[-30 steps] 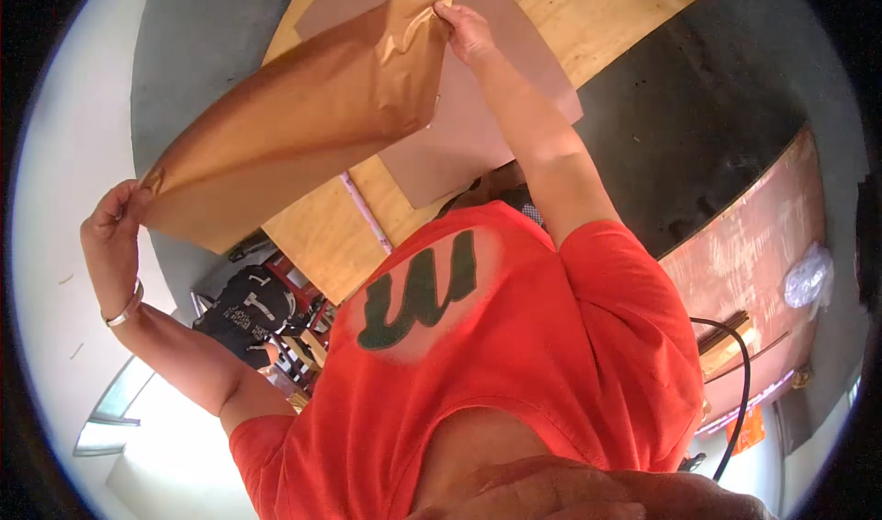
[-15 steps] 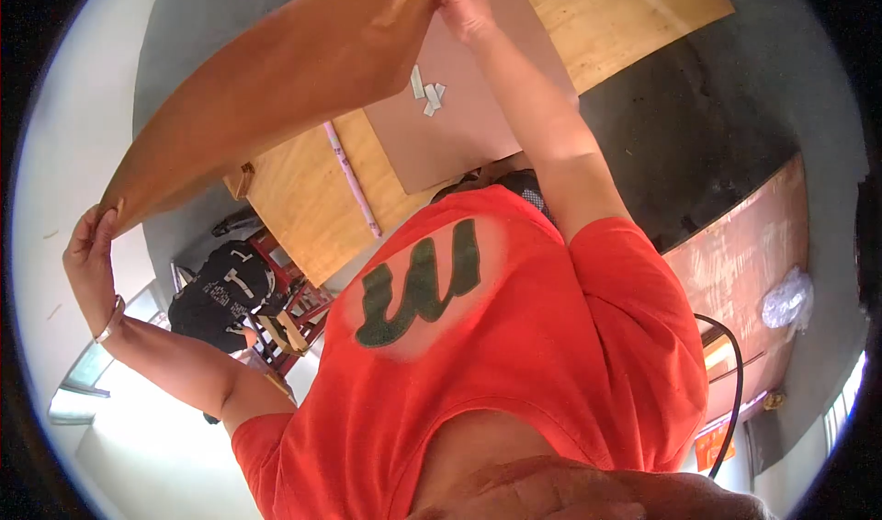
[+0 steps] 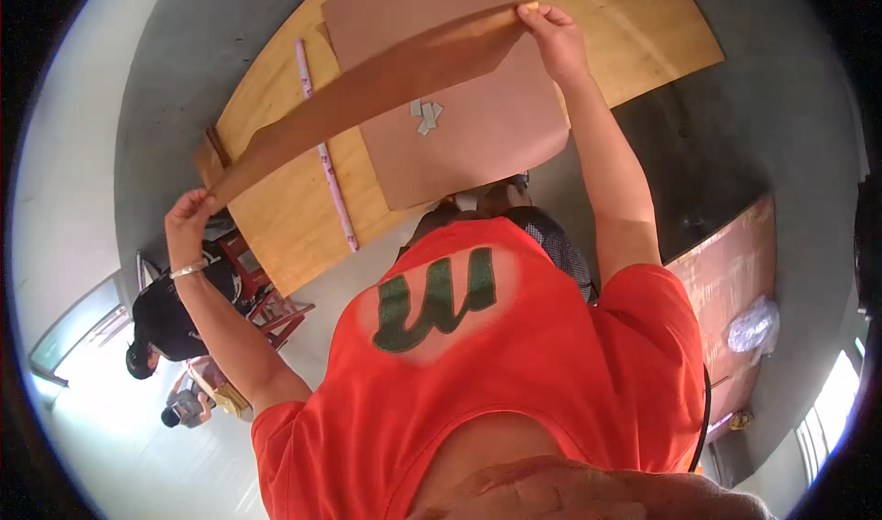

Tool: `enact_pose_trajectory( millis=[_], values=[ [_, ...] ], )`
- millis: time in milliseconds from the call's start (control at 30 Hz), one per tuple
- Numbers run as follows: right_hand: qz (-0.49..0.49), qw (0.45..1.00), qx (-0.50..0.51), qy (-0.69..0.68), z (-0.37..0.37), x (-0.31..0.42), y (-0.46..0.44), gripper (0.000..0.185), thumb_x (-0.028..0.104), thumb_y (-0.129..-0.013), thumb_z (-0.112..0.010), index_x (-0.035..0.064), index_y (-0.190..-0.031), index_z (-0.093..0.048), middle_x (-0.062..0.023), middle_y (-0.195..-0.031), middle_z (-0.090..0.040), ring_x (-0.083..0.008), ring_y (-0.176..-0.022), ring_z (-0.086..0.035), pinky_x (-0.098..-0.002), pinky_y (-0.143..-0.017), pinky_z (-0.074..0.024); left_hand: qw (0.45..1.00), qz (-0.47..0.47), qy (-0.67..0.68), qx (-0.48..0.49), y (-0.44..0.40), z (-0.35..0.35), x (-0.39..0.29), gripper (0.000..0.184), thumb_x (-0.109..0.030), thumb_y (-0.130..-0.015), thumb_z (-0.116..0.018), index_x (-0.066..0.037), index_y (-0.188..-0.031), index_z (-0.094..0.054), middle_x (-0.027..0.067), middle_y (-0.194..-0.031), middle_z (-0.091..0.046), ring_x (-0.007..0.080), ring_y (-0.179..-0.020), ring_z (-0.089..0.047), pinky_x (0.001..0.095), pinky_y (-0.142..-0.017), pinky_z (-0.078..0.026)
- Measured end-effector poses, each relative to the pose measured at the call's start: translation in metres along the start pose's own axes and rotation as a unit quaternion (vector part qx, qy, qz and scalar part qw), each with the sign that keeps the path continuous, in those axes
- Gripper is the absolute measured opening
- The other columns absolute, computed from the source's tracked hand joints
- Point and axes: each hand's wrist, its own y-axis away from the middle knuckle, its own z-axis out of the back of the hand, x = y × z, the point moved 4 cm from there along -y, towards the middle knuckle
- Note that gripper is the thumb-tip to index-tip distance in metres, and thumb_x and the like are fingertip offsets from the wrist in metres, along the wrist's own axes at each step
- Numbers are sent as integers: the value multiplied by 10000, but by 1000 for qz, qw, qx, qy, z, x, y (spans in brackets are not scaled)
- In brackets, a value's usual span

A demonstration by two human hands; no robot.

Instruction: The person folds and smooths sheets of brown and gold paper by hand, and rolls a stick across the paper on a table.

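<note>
A large sheet of brown paper (image 3: 367, 94) stretches in the air above the table, tilted and seen nearly edge-on. My left hand (image 3: 191, 209) pinches its lower left corner, just beyond the table's left edge. At the other end, my right hand (image 3: 558, 38) grips the upper right corner between thumb and fingers. Beneath it lies a flat brown sheet (image 3: 478, 157) on the wooden table (image 3: 276, 231). Several small pale grey strips (image 3: 425, 116) rest on that flat sheet, near the held paper's lower edge.
A long pink patterned roll (image 3: 336, 198) lies on the table's left part, partly behind the held paper. At the lower left are a person in black (image 3: 179, 309) and another person (image 3: 188, 407). A dark surface (image 3: 684, 143) and a crumpled clear plastic bag (image 3: 753, 325) are at right.
Both hands have moved right and down in the view, lowering the held paper over the table. More of the flat sheet and the pink roll now shows.
</note>
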Motion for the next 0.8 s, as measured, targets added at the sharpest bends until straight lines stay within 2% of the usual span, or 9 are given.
enact_pose_trajectory(
  millis=[233,400,433,500,533,567,633,767,800],
  values=[
    [40,995,11,96,-34,59,59,77,119,-820,-724,56,-856,-699,17,-817,-667,-67,-773,-575,-229,-756,-445,974,26,213,78,-14,-6,92,126,18,-826,-640,-20,-943,-666,-27,-826,-637,48,-737,-564,183,-661,-444],
    [-43,978,-48,199,-75,59,79,131,155,-785,-748,50,-786,-670,13,-757,-645,-68,-708,-571,-220,-656,-441,945,51,290,143,-57,-6,145,166,18,-827,-622,-30,-985,-644,1,-854,-653,83,-749,-607,194,-641,-457],
    [-38,976,-55,207,-80,57,80,131,155,-785,-748,50,-786,-670,13,-757,-645,-68,-708,-571,-220,-656,-441,941,55,299,145,-68,-14,155,198,-8,-819,-638,-28,-1015,-627,17,-885,-655,108,-775,-616,223,-667,-471],
    [-95,958,-58,263,-81,37,69,175,211,-789,-742,61,-751,-660,14,-722,-629,-65,-658,-542,-212,-637,-410,935,66,315,147,-99,-40,178,287,-59,-802,-671,-24,-1075,-593,47,-948,-658,157,-828,-632,280,-721,-500],
    [-97,956,-62,270,-77,23,63,175,211,-789,-742,61,-751,-660,14,-722,-629,-65,-658,-542,-212,-637,-410,938,90,285,174,-130,-55,220,356,-114,-779,-702,-22,-1099,-575,57,-958,-658,189,-843,-636,308,-768,-498],
    [-119,953,-83,267,-66,4,55,174,206,-790,-741,55,-754,-660,1,-716,-632,-77,-639,-552,-220,-616,-424,936,93,289,181,-142,-76,226,356,-114,-779,-702,-22,-1099,-575,57,-958,-658,189,-843,-636,308,-768,-498],
    [-144,946,-107,272,-33,-39,29,173,200,-791,-739,50,-758,-660,-11,-710,-635,-89,-619,-562,-228,-596,-438,891,178,338,244,-154,-133,232,326,-131,-770,-708,-26,-1058,-601,55,-921,-661,202,-847,-638,323,-764,-505],
    [-185,920,-125,322,38,-125,-3,175,189,-798,-737,28,-796,-668,-40,-726,-651,-108,-628,-602,-256,-592,-486,875,210,327,288,-191,-232,265,234,-131,-773,-705,-21,-967,-631,48,-850,-664,197,-801,-645,341,-716,-524],
    [-185,910,-136,346,52,-141,-13,181,187,-801,-738,19,-811,-670,-46,-734,-656,-112,-633,-613,-260,-597,-497,892,216,275,286,-200,-251,273,191,-124,-776,-703,-23,-925,-638,41,-814,-660,184,-758,-642,333,-675,-523]
  ],
)
